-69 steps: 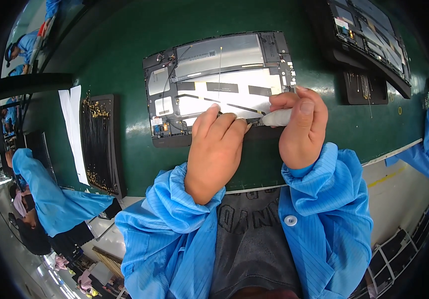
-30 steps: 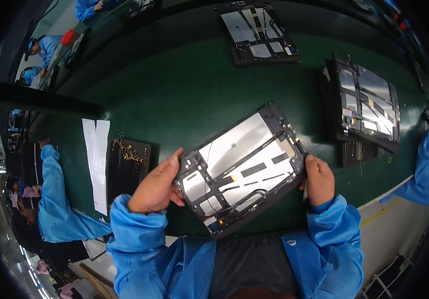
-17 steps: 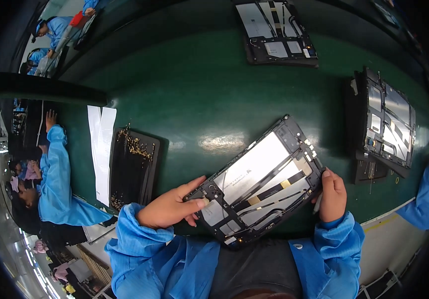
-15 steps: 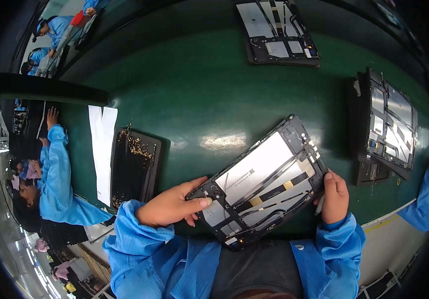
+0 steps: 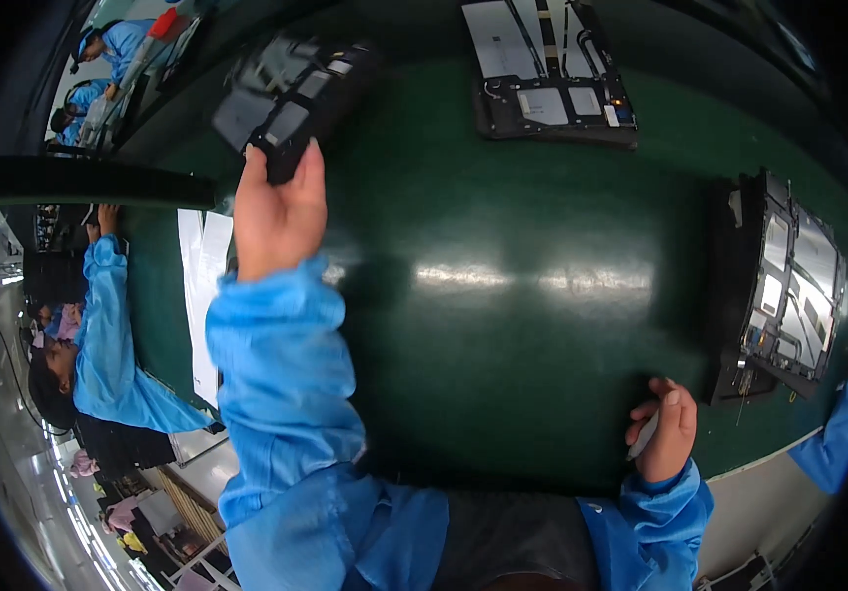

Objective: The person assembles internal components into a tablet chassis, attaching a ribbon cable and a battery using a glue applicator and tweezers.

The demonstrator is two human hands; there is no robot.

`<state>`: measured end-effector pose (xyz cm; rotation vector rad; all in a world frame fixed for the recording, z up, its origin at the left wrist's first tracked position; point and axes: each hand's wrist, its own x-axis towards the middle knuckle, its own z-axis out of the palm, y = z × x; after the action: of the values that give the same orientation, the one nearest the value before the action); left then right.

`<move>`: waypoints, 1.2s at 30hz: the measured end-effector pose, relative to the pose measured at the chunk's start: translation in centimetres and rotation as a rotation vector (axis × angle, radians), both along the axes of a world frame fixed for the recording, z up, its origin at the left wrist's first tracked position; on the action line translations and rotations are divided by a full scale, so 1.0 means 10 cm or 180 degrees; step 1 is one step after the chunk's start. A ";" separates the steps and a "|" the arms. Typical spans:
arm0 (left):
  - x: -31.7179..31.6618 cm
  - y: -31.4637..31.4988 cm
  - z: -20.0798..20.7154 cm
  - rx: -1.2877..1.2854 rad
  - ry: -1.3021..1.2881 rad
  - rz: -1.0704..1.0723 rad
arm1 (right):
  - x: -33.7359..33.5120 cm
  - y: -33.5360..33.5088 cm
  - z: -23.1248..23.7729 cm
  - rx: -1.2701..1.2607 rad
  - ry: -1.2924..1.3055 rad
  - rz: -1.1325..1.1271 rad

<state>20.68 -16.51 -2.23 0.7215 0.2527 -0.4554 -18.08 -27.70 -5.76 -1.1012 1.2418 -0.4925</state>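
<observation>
With my left arm stretched to the far left, my left hand point(image 5: 279, 212) grips the near end of an opened tablet point(image 5: 286, 103), its silver battery and black frame blurred by motion. Thumb and fingers pinch its edge. Close to the front edge of the table, on the right, my right hand point(image 5: 668, 433) curls around a small pale grey tool point(image 5: 646, 435) whose exact kind I cannot make out. The black tray seen earlier at the left is hidden behind my left sleeve.
Opened tablets lie stacked at the far middle point(image 5: 552, 89) and another stack point(image 5: 788, 286) stands at the right. White paper strips point(image 5: 202, 295) lie on the green table point(image 5: 483, 364) at the left. A co-worker's blue sleeve point(image 5: 109, 325) reaches in beyond a dark bar point(image 5: 94, 184).
The tablet has gone from in front of me to the far left in my left hand. My right hand has let go of it and sits slightly lower, keeping the small tool.
</observation>
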 end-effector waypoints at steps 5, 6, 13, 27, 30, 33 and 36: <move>0.18 -0.39 -0.33 0.1411 0.0284 -0.0283 | 0.01 0.05 -0.05 -0.0194 -0.0138 0.0106; 0.05 -0.47 -0.27 0.2086 0.0088 -0.0816 | 0.01 0.06 -0.02 -0.0148 -0.0094 0.0081; -0.30 -0.86 -0.16 0.1549 0.0118 -0.1233 | 0.06 0.13 -0.04 -0.0569 -0.0145 0.0073; -0.43 -1.15 -0.26 0.0528 0.0726 -0.1010 | 0.14 0.17 -0.01 -0.0906 0.0095 0.0307; -0.35 -1.30 -0.23 0.0701 0.0890 -0.0571 | 0.16 0.15 -0.03 -0.0996 -0.0005 0.0297; -0.29 -1.38 -0.28 0.0885 0.0990 0.0096 | 0.14 0.16 -0.03 -0.1189 -0.0040 0.0422; -0.24 -1.44 -0.25 0.0788 0.0801 0.0380 | 0.13 0.14 0.02 -0.1268 -0.0044 0.0459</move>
<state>18.26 -30.96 -4.78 0.8855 0.5931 -0.4047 -16.82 -26.26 -5.60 -1.5086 1.0668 -0.6530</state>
